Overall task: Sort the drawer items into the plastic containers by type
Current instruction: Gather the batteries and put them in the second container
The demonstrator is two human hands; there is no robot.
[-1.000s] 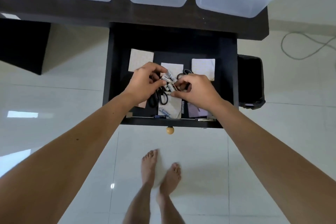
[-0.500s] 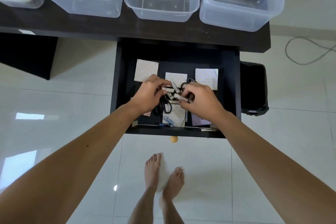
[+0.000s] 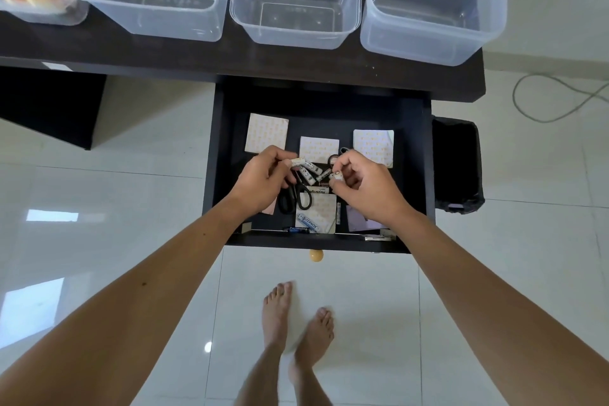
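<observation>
While each hand, left hand [image 3: 263, 176] and right hand [image 3: 364, 184], pinches small white cylindrical batteries [image 3: 311, 168] (several bunched) over the black drawer [image 3: 425, 175], lift them together.

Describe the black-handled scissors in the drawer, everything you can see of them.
The scissors lie flat on the dark floor of the open drawer, near its middle. Two black loop handles, plastic by the look, point toward the drawer front. The blades run away under the left hand and a cluster of batteries, so they are mostly hidden. One handle loop overlaps a pale patterned card. Neither hand grips them.
</observation>
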